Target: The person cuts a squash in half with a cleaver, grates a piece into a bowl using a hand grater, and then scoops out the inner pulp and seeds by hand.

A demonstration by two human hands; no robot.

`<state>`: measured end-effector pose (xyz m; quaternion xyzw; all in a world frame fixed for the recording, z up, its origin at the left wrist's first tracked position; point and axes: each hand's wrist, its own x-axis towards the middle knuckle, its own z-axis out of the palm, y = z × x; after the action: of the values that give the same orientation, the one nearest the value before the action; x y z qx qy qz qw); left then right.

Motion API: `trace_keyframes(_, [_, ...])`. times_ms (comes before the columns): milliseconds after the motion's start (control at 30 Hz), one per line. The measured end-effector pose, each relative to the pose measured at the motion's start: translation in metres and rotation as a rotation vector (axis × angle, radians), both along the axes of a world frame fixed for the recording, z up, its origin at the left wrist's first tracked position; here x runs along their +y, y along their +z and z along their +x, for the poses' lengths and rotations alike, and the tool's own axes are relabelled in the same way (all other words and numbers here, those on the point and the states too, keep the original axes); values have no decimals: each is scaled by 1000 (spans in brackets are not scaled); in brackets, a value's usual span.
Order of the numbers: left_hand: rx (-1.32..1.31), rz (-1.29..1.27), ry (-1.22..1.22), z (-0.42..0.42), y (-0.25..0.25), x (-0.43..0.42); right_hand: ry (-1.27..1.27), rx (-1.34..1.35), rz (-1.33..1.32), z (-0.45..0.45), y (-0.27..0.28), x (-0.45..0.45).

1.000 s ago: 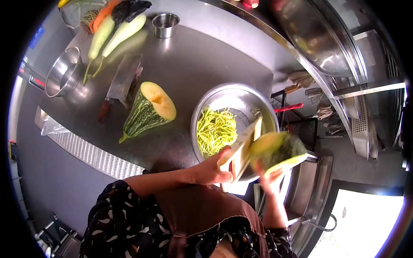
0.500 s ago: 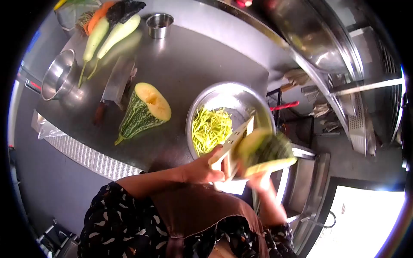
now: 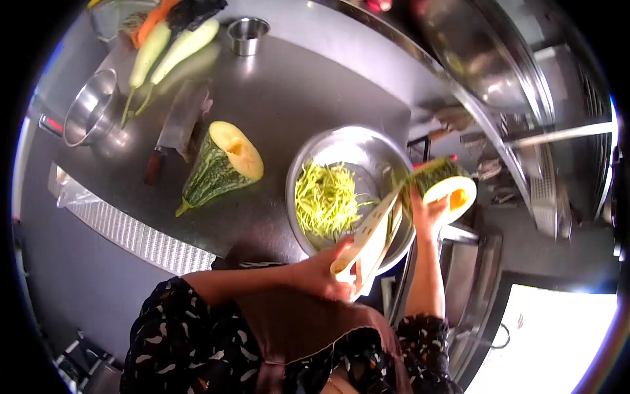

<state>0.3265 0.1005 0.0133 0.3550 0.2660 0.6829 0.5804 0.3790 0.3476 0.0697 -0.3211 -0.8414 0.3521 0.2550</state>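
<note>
White glare blazes from the panel (image 3: pixel 548 345) at lower right, burnt out completely, purple fringing beside it! Sheen spreads across my worktop (image 3: pixel 298 85), the metal bowl (image 3: pixel 354 136) gleams, and fisheye distortion bends everything toward black corners, the outer edges softening around me.

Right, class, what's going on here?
Some grating, it seems. The person's left hand holds a grater slanting over a bowl, and the right hand has a squash piece by its far end. Shreds are heaped in the bowl. A second piece lies on the table beside a cleaver.
</note>
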Motion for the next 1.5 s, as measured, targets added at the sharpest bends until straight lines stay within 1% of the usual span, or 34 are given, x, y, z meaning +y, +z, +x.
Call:
trace_keyframes(33, [9, 9, 32, -9, 4, 3, 71, 160, 56, 6, -13, 5])
trace_keyframes(100, [85, -178, 133, -12, 15, 0, 289, -243, 147, 67, -38, -19])
trace_keyframes(133, [28, -259, 109, -16, 3, 6, 332, -170, 146, 61, -26, -42])
trace_keyframes(167, [-134, -231, 224, -7, -16, 8, 378, -99, 145, 55, -13, -65])
trace_keyframes(200, [-94, -194, 209, -10, -10, 6, 426, -30, 144, 49, 0, -87])
trace_keyframes(233, [-60, -173, 186, -10, -5, -1, 330, -26, 75, 38, -8, -73])
trace_keyframes(267, [66, -130, 63, -9, -14, 0, 229, -27, 12, 27, -15, -54])
trace_keyframes(333, [69, -207, -65, -6, 8, -6, 26, -17, -101, 10, -24, -19])
trace_keyframes(367, [77, -199, -62, -5, 14, -7, -64, -2, -150, 4, -23, -10])
trace_keyframes(433, [-53, -121, 3, -5, 20, -10, -25, 193, -30, 8, -16, -16])
trace_keyframes(467, [-28, -143, 25, -8, 15, -7, -34, -7, -254, 30, -16, -22])
trace_keyframes(500, [-4, -164, 46, -12, 9, -3, -40, -15, -257, 59, -21, -39])
trace_keyframes(567, [-145, -229, 166, -22, 11, 4, 413, 152, -392, 86, -35, -73])
trace_keyframes(600, [-27, -272, 96, -20, 5, 6, 402, 278, -342, 76, -41, -80])
trace_keyframes(667, [-10, -213, 77, -6, 5, 2, 353, 401, -300, 62, -45, -74])
trace_keyframes(767, [-4, -104, 69, 5, 7, -2, -62, 82, -129, 11, -39, 6])
trace_keyframes(800, [-20, -61, 78, 0, 7, -2, -69, 172, -46, 17, -40, 2])
trace_keyframes(833, [-38, -24, 97, -4, 7, -2, -38, 78, -198, 30, -35, -7])
trace_keyframes(867, [-68, -72, 84, -11, 5, -3, 29, -41, -87, 54, -49, -14])
trace_keyframes(900, [-58, -159, 161, -18, 6, 7, 96, -148, 32, 79, -64, -20])
trace_keyframes(933, [-100, -229, 149, -20, 8, 6, 261, -6, -98, 73, -27, -72])
trace_keyframes(967, [-139, -292, 141, -23, 10, 7, 430, 141, -221, 66, -7, -96])
trace_keyframes(1000, [123, -210, 173, -22, 13, 6, 411, 237, -146, 71, -32, -85])
trace_keyframes(1067, [88, -165, 102, -8, 18, -1, 373, 322, -76, 72, -49, -59])
trace_keyframes(1100, [52, -118, 77, -5, 19, 0, 102, 169, -150, 45, -40, -30])
trace_keyframes(1133, [122, -92, 26, -5, 20, -2, -169, 15, -223, 26, -32, -10])
trace_keyframes(1167, [128, -88, 27, -4, 16, -2, -105, 156, -40, 16, -30, -2])
trace_keyframes(1233, [59, 70, 98, -6, 2, 2, -46, 104, -209, 29, -10, -25])
trace_keyframes(1300, [-61, -154, 105, -15, 8, 14, 190, 229, -632, 75, -22, -53])
trace_keyframes(1367, [-62, -243, 104, -19, 16, 16, 378, 186, -452, 64, -1, -81])
trace_keyframes(1400, [175, -197, 129, -17, 15, 16, 366, 211, -197, 64, -8, -77])
trace_keyframes(1433, [96, -247, 29, -14, 24, 11, 195, 185, -184, 63, -19, -61])
trace_keyframes(1467, [84, -193, 2, -3, 17, 13, 27, 159, -185, 61, -30, -44])
trace_keyframes(1500, [77, -135, -28, 6, 10, 14, -82, 154, -141, 41, -21, -26])
